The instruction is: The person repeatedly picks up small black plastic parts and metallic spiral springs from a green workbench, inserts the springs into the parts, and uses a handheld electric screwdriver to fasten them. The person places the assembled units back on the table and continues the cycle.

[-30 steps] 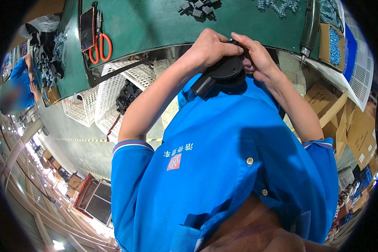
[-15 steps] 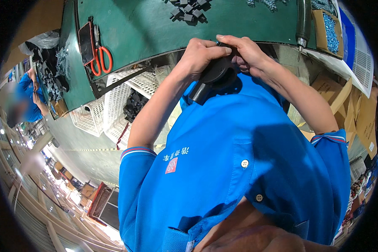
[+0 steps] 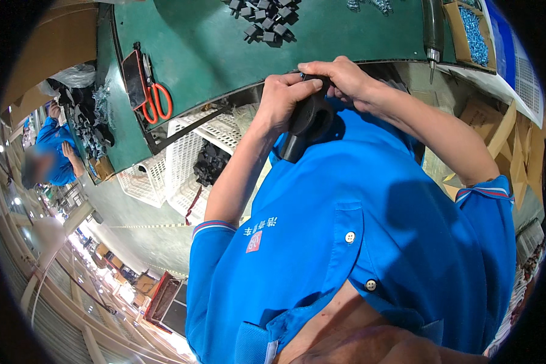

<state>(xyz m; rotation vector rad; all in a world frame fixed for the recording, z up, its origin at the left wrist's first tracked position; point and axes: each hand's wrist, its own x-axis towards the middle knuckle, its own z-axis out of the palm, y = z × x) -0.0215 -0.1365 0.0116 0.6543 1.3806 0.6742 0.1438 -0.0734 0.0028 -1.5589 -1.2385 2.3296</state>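
Black rounded part point(image 3: 311, 119), held tilted before blue shirt point(image 3: 379, 212), tubular end point(image 3: 292, 148) toward lower left.

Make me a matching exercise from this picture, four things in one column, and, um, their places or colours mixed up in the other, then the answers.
Column one:
1. Scissors
2. Round black part
3. Power screwdriver
4. Small black blocks

Column two:
A. Tip pointing out past the front edge of the green table
B. Loose cluster at the top of the view
C. Orange-red handles
D. Held by the left hand and right hand

Right pairs: 1-C, 2-D, 3-A, 4-B
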